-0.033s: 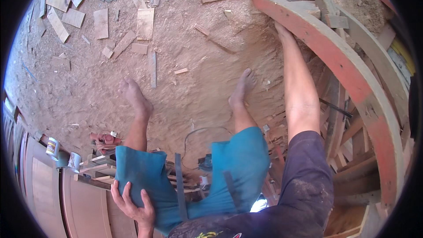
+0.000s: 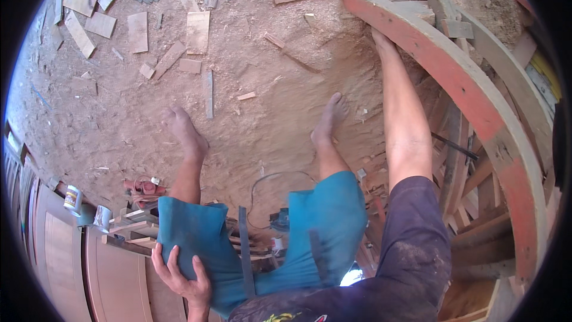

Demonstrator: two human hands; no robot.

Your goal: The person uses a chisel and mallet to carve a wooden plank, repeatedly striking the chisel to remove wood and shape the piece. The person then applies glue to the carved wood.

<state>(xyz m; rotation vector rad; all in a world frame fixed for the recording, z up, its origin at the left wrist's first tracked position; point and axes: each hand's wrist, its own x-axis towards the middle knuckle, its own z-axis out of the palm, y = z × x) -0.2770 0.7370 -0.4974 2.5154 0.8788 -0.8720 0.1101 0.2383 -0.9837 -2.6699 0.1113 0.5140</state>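
A long wooden beam (image 2: 476, 92), its face painted worn red, stretches from the upper middle down the right side. My right arm reaches forward along it, and my right hand (image 2: 382, 39) is against its near side by the far end. The fingers there go out of sight behind the beam, so their grip cannot be made out. On the left leg of my teal shorts (image 2: 199, 226) rests my left hand (image 2: 183, 274), with its fingers spread and nothing in them.
Several flat wood offcuts (image 2: 198, 33) litter the dusty ground. More timber (image 2: 462, 161) is heaped under and beside the beam. Paint cans (image 2: 72, 198) stand at the left near wooden panels (image 2: 113, 274). A red power tool (image 2: 144, 189) and a dark cable (image 2: 253, 188) lie near my legs.
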